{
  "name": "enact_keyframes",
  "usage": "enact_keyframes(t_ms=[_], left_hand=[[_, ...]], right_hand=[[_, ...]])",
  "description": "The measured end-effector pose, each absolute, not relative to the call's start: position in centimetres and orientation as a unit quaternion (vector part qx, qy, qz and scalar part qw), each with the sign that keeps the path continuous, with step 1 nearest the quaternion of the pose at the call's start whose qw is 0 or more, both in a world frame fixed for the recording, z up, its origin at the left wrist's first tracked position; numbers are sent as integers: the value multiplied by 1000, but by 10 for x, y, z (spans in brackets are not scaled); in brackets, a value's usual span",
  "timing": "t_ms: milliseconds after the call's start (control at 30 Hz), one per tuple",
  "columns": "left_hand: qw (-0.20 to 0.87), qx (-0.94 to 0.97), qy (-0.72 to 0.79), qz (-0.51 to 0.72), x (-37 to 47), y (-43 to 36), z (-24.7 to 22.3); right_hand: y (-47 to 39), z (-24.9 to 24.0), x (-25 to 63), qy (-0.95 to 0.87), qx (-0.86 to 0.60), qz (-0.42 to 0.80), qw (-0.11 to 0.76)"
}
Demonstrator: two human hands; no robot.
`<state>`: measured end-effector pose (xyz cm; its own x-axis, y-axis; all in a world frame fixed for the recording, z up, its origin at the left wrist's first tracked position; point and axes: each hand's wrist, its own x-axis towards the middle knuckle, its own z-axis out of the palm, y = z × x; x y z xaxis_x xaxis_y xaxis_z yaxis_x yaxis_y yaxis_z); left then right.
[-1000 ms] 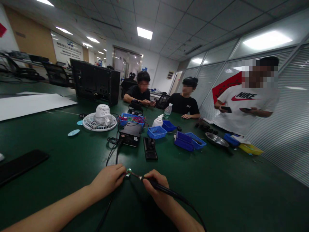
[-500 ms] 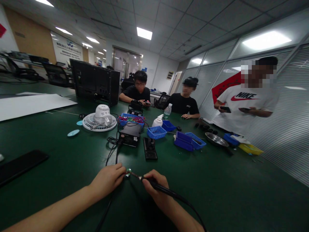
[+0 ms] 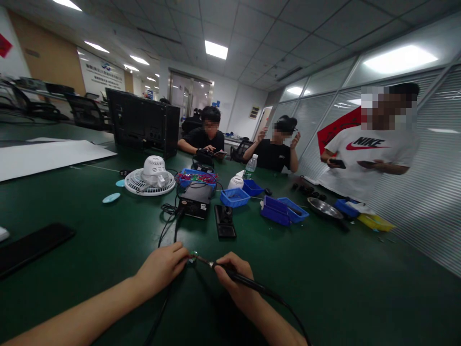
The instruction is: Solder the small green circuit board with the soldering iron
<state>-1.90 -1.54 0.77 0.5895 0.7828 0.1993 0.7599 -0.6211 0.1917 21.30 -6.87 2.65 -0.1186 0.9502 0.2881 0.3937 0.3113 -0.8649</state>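
Between the fingertips of my left hand is a small green circuit board, pinched just above the table; some reddish wire seems to run to it, though it is too small to be sure. My right hand is wrapped around the black handle of a soldering iron. The iron's metal tip points left and meets or nearly meets the board; exact contact cannot be made out. Its black cable trails down toward the lower right. Beyond my hands sits a black soldering station box with cables beside it.
A black stand lies right of the box. Behind are a blue tray of coloured wires, white fan parts, blue trays, a bottle and a metal pan. A dark slab lies left. Several people are across the table.
My hands hold nearly the same pose, with the iron's tip still at the board. The seated person in the cap has raised both hands from the table to head height.
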Motion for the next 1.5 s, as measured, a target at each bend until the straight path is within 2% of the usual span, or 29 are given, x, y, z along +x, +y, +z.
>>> enact_keyframes(t_ms=[1500], left_hand=[[76,891,413,172,-19,-15,11]], right_hand=[[-72,32,211,-692,-498,291,433]])
